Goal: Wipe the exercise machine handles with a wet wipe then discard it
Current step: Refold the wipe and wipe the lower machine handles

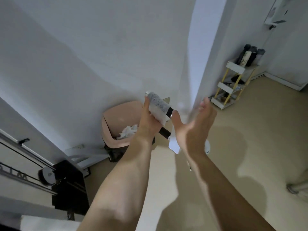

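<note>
A black exercise machine handle (pixel 166 131) hangs slanted in the middle of the view. A white wet wipe (pixel 158 106) is wrapped around its upper part. My left hand (pixel 148 122) is closed around the handle from below, with the thumb along the wipe. My right hand (pixel 191 127) is just right of the handle, palm turned toward it and fingers spread; it is motion-blurred and holds nothing I can see. A pink bin (pixel 120 114) stands behind the handle against the wall, with crumpled white wipes (pixel 128 131) inside.
The black and white frame of the exercise machine (pixel 66 180), with a pulley and cables, fills the lower left. A white and yellow shelf rack (pixel 233 84) stands at the right by a wall corner. Beige floor spreads to the right.
</note>
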The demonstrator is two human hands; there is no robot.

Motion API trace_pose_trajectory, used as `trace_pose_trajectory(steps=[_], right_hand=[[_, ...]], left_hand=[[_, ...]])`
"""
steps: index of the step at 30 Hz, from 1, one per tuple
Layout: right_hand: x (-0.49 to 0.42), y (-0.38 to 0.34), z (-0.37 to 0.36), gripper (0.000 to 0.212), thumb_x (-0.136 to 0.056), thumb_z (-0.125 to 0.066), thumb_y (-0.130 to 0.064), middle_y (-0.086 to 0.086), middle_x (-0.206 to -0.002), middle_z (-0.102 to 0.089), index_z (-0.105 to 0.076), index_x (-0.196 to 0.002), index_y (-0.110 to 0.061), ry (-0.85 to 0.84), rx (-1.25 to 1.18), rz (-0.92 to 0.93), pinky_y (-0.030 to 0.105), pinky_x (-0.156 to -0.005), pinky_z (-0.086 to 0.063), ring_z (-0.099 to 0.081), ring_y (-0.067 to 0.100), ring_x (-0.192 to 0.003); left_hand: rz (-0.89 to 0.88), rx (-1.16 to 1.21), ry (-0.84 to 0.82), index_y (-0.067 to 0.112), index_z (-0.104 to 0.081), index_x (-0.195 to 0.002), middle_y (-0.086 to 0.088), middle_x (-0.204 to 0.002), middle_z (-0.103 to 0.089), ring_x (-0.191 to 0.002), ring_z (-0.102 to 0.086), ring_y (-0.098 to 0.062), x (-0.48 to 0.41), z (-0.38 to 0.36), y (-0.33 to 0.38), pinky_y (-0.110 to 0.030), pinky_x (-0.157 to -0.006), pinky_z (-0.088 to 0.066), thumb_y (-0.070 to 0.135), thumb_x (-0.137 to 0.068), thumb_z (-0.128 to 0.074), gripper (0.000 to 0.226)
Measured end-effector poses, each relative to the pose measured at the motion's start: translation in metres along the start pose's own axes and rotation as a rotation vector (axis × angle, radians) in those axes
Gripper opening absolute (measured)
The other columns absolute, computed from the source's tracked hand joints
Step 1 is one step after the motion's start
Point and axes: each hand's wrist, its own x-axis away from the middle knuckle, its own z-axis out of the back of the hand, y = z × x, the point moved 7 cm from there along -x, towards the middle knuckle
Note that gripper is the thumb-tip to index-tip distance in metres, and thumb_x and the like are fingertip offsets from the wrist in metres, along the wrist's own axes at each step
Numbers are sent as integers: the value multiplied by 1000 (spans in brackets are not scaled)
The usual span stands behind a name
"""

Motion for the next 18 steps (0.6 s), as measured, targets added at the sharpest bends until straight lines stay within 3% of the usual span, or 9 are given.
trace_pose_trajectory(steps=[2, 4, 6, 9, 13, 16, 18], right_hand=[[-9, 6, -6, 99, -71, -71, -52, -4, -127, -39, -31, -149, -7, -65, 0, -27, 25, -103, -39, -41, 12, -121], [-10, 16, -10, 95, -70, -75, -52, -8, -127, -44, -34, -147, -14, -138, -44, -73, 23, -100, -44, -45, 4, -115], [-7, 31, -15, 77, -67, -78, -52, -9, -119, -59, -43, -131, -26, -208, -69, -140, 38, -93, -53, -61, 12, -109], [-6, 43, -16, 65, -64, -79, -54, -10, -107, -64, -47, -114, -28, -257, -40, -182, 43, -82, -56, -67, 14, -98], [-10, 42, -14, 63, -67, -75, -57, -8, -106, -65, -48, -113, -23, -260, -38, -195, 36, -78, -57, -68, 11, -95], [-8, 43, -13, 61, -67, -72, -58, -10, -107, -65, -49, -113, -26, -248, -20, -195, 30, -76, -55, -67, 9, -95], [-7, 43, -12, 58, -68, -73, -55, -12, -107, -66, -48, -113, -29, -246, -9, -198, 27, -74, -52, -66, 7, -95]], left_hand=[[-13, 48, -52, 9, -44, -150, -16, -158, -40, -146, -39, -30, -3, 6, -4, -47, -123, -25, 61, -81, -75, 92], [-28, 61, -44, 6, -53, -143, -16, -151, -49, -139, -48, -29, 0, 15, -5, -41, -120, -32, 44, -87, -75, 72], [-44, 74, -55, 1, -58, -136, -19, -135, -60, -117, -62, -31, 6, 23, -5, -40, -106, -42, 25, -89, -70, 54], [-50, 29, -6, -2, -41, -149, -20, -131, -58, -114, -59, -32, 9, 36, -5, -42, -111, -38, 9, -84, -61, 69], [-5, -66, 85, -3, -44, -146, -24, -143, -53, -125, -54, -33, -1, 30, -8, -46, -119, -34, 9, -98, -47, 50], [-8, -141, 134, 1, -60, -123, -15, -111, -71, -98, -68, -27, -9, 17, -1, -37, -91, -54, 17, -103, -46, 30], [39, -145, 183, 5, -64, -104, -10, -95, -71, -82, -69, -22, -13, 12, -2, -31, -73, -55, 19, -104, -49, 20]])
